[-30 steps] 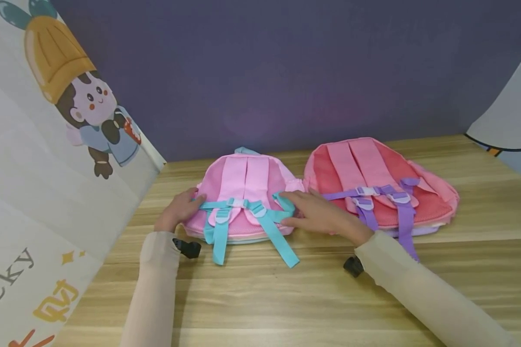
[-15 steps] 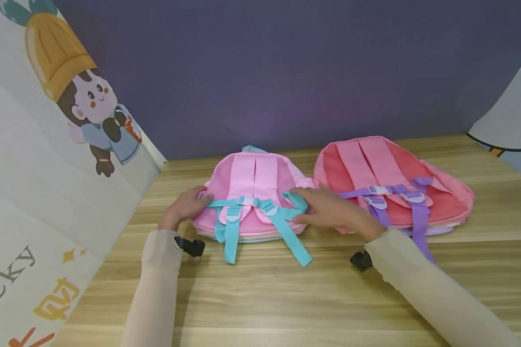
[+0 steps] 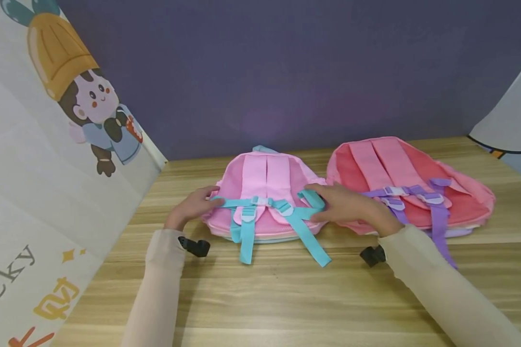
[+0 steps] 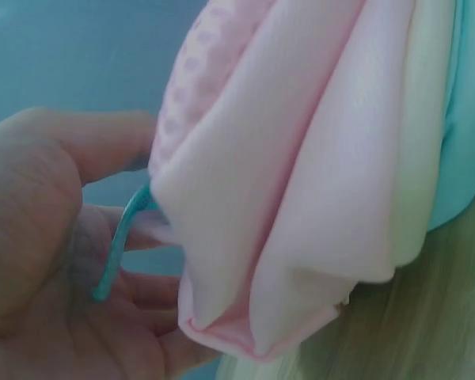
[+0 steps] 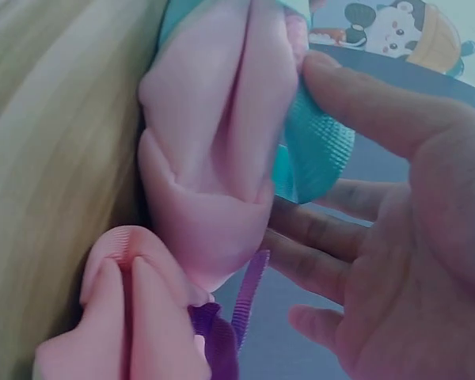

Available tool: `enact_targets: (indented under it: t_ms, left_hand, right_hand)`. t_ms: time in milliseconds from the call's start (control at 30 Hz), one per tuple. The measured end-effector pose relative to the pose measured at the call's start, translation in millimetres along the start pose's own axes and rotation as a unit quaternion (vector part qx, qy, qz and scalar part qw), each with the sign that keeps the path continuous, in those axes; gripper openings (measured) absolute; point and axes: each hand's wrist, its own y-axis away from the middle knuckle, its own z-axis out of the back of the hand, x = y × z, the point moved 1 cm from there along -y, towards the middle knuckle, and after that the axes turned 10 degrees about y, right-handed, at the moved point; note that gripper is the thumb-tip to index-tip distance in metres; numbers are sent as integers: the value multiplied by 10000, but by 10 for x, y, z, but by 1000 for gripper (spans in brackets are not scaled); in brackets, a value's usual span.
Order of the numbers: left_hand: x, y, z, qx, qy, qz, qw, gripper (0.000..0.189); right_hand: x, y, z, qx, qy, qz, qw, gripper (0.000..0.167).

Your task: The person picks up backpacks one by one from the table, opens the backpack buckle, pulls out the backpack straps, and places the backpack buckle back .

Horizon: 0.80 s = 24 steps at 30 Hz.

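A small pink backpack (image 3: 278, 173) with turquoise straps lies with its shoulder straps facing up. At its left side, my left hand (image 3: 195, 205) touches the edge; in the left wrist view, the thumb is at the mesh rim of the backpack (image 4: 285, 174), with the other fingers stretched along its side. My right hand (image 3: 347, 205) rests against the opposite side beside a loop of turquoise strap (image 5: 321, 146). Its fingers are fairly straight against the side fabric, thumb at the back panel. A larger coral backpack (image 3: 390, 164) with purple straps lies right alongside, partly behind the right hand.
Both bags lie on a wood-grain table (image 3: 260, 299), close to a dark wall (image 3: 286, 72). A white panel with a cartoon figure (image 3: 91, 101) stands on the left. Black wrist devices (image 3: 195, 246) hang under both forearms.
Both hands have shifted right together with the pink backpack between them. The coral backpack has slid right as well. Hand positions on the pink backpack look much the same.
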Motion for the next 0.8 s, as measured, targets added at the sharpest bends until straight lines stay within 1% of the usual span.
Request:
enact_targets:
  t_ms: [167,300,533,733,800]
  left_hand:
    - [20,12,11,73,37,-72,9999,62]
    - [32,22,7,68,38,-124,9999,62]
    - [46,51,7,55,83,-247,9996,60]
    - [71,61,40,167,202,-426,9987,60]
    - [80,61,50,213,253,-443,9985,61]
  right_hand:
    - [7,-25,23,67,-10,-55,10000,78]
    - [19,-33,40,109,0,-40,9999,77]
    - [29,-56,55,107,10,148,9998,72]
    - [34,-88,81,221,36,56,9997,73]
    - [41,-94,95,255,62,25,9997,74]
